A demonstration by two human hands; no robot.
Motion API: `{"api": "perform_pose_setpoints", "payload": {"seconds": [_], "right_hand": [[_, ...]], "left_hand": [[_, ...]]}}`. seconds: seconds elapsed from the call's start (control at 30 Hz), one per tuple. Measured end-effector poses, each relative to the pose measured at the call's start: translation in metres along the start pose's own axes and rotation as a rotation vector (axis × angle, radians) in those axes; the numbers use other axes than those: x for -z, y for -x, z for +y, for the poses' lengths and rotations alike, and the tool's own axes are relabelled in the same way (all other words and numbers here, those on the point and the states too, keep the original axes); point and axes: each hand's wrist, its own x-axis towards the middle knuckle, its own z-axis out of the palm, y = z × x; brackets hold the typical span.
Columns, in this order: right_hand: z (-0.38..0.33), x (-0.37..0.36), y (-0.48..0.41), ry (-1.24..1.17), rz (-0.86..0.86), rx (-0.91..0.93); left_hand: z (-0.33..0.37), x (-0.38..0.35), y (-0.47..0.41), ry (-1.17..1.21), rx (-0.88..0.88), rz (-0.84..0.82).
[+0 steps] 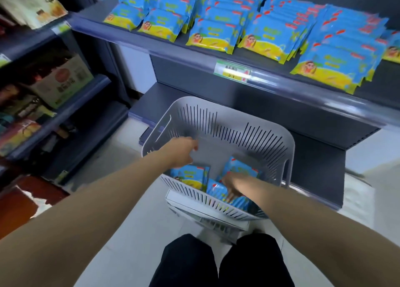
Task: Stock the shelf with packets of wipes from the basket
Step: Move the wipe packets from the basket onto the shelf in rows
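Observation:
A grey slotted basket (266,141) stands on a white box on the floor below the shelf. Blue-and-yellow packets of wipes lie in its near part: one at the left (190,176), one at the right (240,167), one at the front (216,190). My left hand (180,151) hovers blurred above the left packet, fingers loosely curled, holding nothing. My right hand (230,186) reaches down into the basket with its fingers on the front packet. The dark shelf (281,82) above carries several rows of the same packets (264,41).
A lower dark shelf board (155,100) runs behind the basket. At the left stands another rack with a cardboard box (65,80) and mixed goods. My knees in black trousers (220,263) are just in front of the basket. A price tag (232,71) sits on the shelf edge.

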Motion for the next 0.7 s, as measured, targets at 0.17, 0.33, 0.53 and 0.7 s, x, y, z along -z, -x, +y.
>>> {"api": "perform_pose_setpoints", "payload": {"seconds": [0.17, 0.33, 0.53, 0.7], "right_hand": [[0.009, 0.026, 0.011, 0.032, 0.096, 0.001], [0.036, 0.087, 0.033, -0.073, 0.448, -0.051], [0.054, 0.094, 0.027, -0.160, 0.536, -0.115], [0.057, 0.086, 0.015, -0.241, 0.541, -0.087]], "left_hand": [[-0.010, -0.013, -0.025, -0.011, 0.021, -0.080], [-0.015, -0.036, -0.052, -0.007, 0.057, -0.199], [-0.022, -0.063, -0.077, -0.173, 0.017, -0.433], [-0.021, -0.086, -0.086, -0.283, 0.039, -0.619]]}}
